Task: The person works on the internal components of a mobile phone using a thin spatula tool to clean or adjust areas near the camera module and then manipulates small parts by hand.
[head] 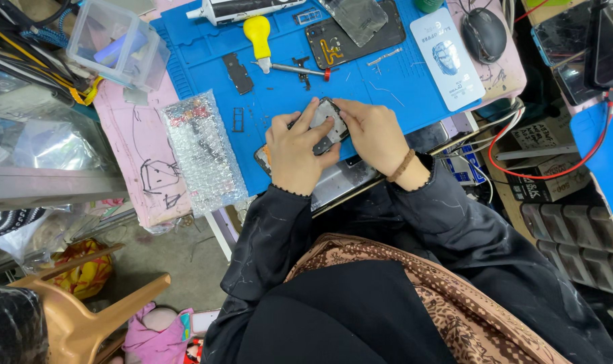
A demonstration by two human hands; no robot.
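The blue mat (394, 84) covers my desk at twelve o'clock. Bubble wrap (204, 152) lies at nine o'clock of my hands. My left hand (294, 155) and right hand (374, 135) both grip the phone (328, 125) on the mat's near edge. The screwdriver (258, 39) sits at eleven o'clock.

Both hands meet at the near edge of the blue mat (401, 81). The left hand (294, 156) lies knuckles up, its fingers (305, 120) curled and pointing away from the body toward the mat's middle. The right hand (374, 133) sits just beside it, fingertips turned inward to meet the left. Both wrists bend from dark sleeves; the right wears a beaded band.
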